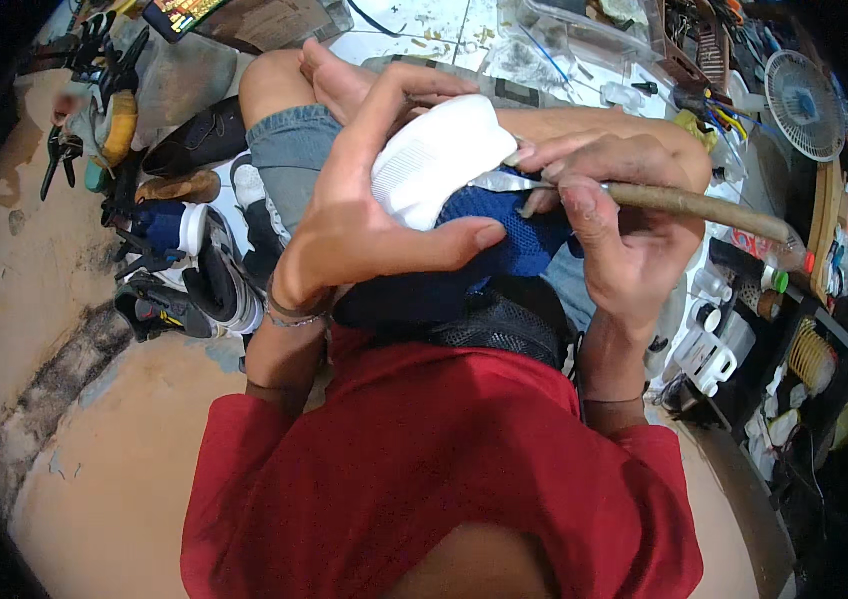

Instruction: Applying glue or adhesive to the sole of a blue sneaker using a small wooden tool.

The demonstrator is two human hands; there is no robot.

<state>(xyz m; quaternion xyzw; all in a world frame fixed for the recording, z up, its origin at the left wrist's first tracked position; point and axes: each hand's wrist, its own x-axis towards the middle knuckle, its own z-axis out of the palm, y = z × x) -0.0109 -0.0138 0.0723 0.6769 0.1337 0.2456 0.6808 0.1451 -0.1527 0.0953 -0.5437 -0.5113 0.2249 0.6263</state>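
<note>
Over my crossed legs I hold a shoe point(439, 160) with a white ribbed sole turned up and a blue mesh upper. My left hand point(349, 225) grips it from the left, the thumb lying along the near side and the fingers reaching round the far side. In my right hand point(629, 215) is a slim tool with a brown stick-like handle point(699, 205) and a silvery, flat metal tip. That tip is at the border between white sole and blue mesh. Whether it presses in or only touches, I cannot tell.
Several shoes point(219, 265) are piled on the left, near clamps point(64, 150). A small fan point(804, 105) stands at far right, above bottles point(704, 359) and a dark crate point(804, 369). Clear plastic bins point(594, 35) and scraps lie on the white tiles ahead.
</note>
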